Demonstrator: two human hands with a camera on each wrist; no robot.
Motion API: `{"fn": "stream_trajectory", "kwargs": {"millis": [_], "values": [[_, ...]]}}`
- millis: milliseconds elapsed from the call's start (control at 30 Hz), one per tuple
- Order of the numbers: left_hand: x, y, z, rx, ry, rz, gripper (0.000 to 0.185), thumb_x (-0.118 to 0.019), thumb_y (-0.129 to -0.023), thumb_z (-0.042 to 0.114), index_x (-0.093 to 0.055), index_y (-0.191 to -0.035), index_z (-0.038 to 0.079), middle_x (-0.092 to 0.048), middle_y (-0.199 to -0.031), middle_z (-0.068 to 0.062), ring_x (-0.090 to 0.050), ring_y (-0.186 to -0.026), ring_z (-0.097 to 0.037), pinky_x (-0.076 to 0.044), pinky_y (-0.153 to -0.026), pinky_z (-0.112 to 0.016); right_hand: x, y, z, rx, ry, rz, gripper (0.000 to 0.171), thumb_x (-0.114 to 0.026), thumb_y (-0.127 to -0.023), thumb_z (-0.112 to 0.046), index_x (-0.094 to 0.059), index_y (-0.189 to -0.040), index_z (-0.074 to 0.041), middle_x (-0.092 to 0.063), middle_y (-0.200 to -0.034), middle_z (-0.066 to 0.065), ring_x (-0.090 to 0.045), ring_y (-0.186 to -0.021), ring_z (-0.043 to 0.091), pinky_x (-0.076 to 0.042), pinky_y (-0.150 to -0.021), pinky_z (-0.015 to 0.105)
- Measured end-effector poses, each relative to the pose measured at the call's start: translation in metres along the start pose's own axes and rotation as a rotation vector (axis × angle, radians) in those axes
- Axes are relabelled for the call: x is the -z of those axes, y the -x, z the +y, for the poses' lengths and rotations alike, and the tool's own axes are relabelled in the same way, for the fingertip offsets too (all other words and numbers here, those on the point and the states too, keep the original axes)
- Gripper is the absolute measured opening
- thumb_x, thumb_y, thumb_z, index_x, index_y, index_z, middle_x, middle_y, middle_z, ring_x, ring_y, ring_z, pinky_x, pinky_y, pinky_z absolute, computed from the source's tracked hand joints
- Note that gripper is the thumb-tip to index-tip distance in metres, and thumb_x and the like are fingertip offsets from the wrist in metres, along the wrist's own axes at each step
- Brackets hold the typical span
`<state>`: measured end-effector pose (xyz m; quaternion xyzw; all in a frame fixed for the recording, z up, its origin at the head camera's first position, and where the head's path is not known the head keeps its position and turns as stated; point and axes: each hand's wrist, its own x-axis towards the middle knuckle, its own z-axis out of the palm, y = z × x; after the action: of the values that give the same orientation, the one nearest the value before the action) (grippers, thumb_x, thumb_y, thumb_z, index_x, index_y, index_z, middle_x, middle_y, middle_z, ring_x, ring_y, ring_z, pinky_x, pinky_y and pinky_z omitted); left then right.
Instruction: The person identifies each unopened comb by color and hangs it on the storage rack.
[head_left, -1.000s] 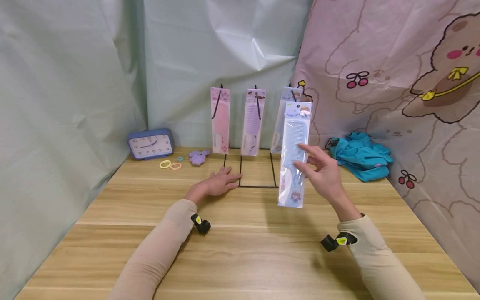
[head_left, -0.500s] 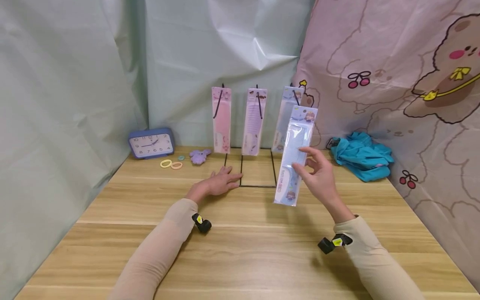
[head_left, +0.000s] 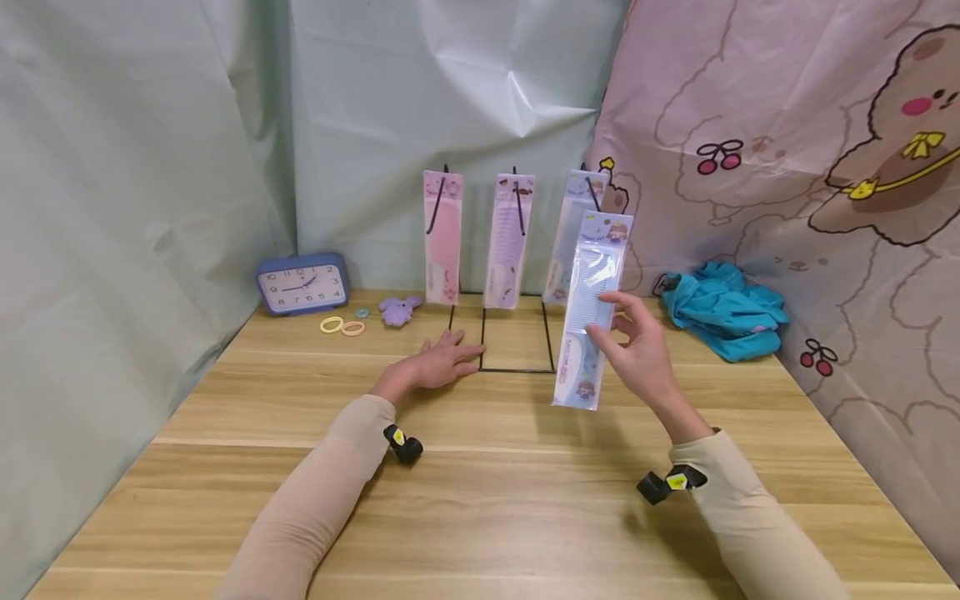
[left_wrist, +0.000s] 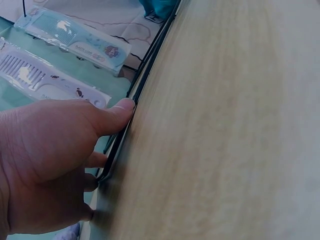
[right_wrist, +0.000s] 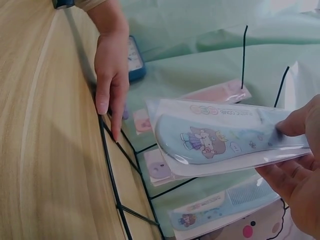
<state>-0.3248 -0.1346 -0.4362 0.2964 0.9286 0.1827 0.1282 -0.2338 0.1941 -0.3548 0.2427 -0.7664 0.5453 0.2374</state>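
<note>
My right hand (head_left: 641,346) pinches a blue comb in a clear packet (head_left: 588,321) by its side edge, thumb on one face and fingers behind. The packet is held upright, slightly tilted, in front of the rack's right hook. Another packaged blue comb (head_left: 568,233) hangs on that hook, partly hidden behind the held one. A purple comb packet (head_left: 510,242) hangs on the middle hook and a pink comb packet (head_left: 443,237) on the left one. My left hand (head_left: 438,362) rests on the left front corner of the black wire rack (head_left: 517,370), fingers spread.
At the back left stand a blue alarm clock (head_left: 302,285), yellow and orange hair ties (head_left: 342,326) and a small purple toy (head_left: 399,311). A crumpled teal cloth (head_left: 723,312) lies at the back right. Curtains enclose the wooden table (head_left: 480,517).
The held comb packet has shifted slightly right at its top and now leans a little more. My right hand has moved a little left. My left hand stays on the rack.
</note>
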Motion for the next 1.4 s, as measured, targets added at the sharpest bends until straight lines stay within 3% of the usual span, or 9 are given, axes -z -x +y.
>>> {"fn": "stream_trajectory", "kwargs": {"millis": [267,433,567,667,800,933,1200,1400], "values": [[0.001,0.0,-0.001,0.006,0.001,-0.006,0.053,-0.043,-0.107,0.04,-0.035,-0.157,0.021,-0.007,-0.164,-0.026,0.0,-0.149,-0.047,-0.002,-0.113,-0.071,0.004,-0.004,-0.005,-0.022,-0.013,-0.018,0.044,-0.065,-0.092,0.009,-0.051,-0.134,0.007,-0.055,-0.126,0.024,-0.064,-0.099,0.035,-0.057,-0.071,0.019],[0.001,0.001,0.0,-0.003,0.006,-0.012,0.053,-0.043,-0.107,0.039,-0.036,-0.157,0.021,-0.007,-0.163,-0.026,0.001,-0.149,-0.047,-0.001,-0.113,-0.071,0.007,-0.008,-0.004,-0.054,0.04,-0.01,0.047,-0.066,-0.092,0.007,-0.053,-0.137,0.005,-0.058,-0.123,0.023,-0.063,-0.094,0.03,-0.055,-0.071,0.016],[0.002,0.001,0.001,-0.006,0.008,-0.015,0.053,-0.043,-0.107,0.039,-0.036,-0.157,0.021,-0.006,-0.163,-0.026,0.001,-0.149,-0.046,0.0,-0.113,-0.07,0.009,-0.02,0.0,-0.114,0.131,-0.044,0.055,-0.069,-0.093,0.0,-0.049,-0.145,0.0,-0.056,-0.127,0.023,-0.061,-0.101,0.033,-0.051,-0.074,0.013],[0.001,0.002,0.001,0.006,0.007,-0.007,0.053,-0.043,-0.108,0.039,-0.036,-0.157,0.021,-0.006,-0.163,-0.026,0.001,-0.149,-0.046,0.0,-0.113,-0.07,0.01,-0.036,0.004,-0.197,0.159,-0.1,0.063,-0.069,-0.095,-0.009,-0.042,-0.151,-0.007,-0.052,-0.132,0.021,-0.06,-0.11,0.035,-0.053,-0.079,0.022],[0.0,0.002,0.0,0.013,0.008,-0.004,0.053,-0.043,-0.107,0.04,-0.036,-0.157,0.023,-0.007,-0.163,-0.025,0.0,-0.149,-0.046,-0.001,-0.114,-0.07,0.011,-0.055,0.009,-0.308,0.139,-0.13,0.067,-0.069,-0.096,-0.014,-0.037,-0.155,-0.011,-0.049,-0.136,0.022,-0.056,-0.117,0.036,-0.053,-0.089,0.042],[0.0,0.001,0.0,0.012,0.013,-0.008,0.053,-0.043,-0.107,0.041,-0.035,-0.157,0.023,-0.007,-0.164,-0.025,0.0,-0.149,-0.046,-0.002,-0.113,-0.07,0.01,-0.07,0.014,-0.359,0.131,-0.138,0.07,-0.068,-0.096,-0.015,-0.033,-0.156,-0.012,-0.047,-0.141,0.023,-0.053,-0.121,0.036,-0.05,-0.096,0.052],[0.001,0.002,0.0,0.006,0.024,-0.003,0.053,-0.044,-0.107,0.039,-0.036,-0.157,0.021,-0.007,-0.163,-0.027,0.001,-0.149,-0.047,-0.001,-0.112,-0.073,0.005,-0.086,0.024,-0.383,0.088,-0.162,0.071,-0.067,-0.097,-0.012,-0.03,-0.157,-0.012,-0.044,-0.142,0.022,-0.051,-0.126,0.035,-0.048,-0.1,0.049],[0.001,0.002,0.001,0.011,0.025,-0.009,0.053,-0.043,-0.107,0.041,-0.036,-0.157,0.023,-0.007,-0.164,-0.025,0.001,-0.149,-0.046,0.0,-0.113,-0.07,0.005,-0.089,0.032,-0.387,0.079,-0.16,0.071,-0.067,-0.096,-0.01,-0.03,-0.157,-0.011,-0.045,-0.137,0.021,-0.052,-0.122,0.033,-0.049,-0.096,0.045]]}}
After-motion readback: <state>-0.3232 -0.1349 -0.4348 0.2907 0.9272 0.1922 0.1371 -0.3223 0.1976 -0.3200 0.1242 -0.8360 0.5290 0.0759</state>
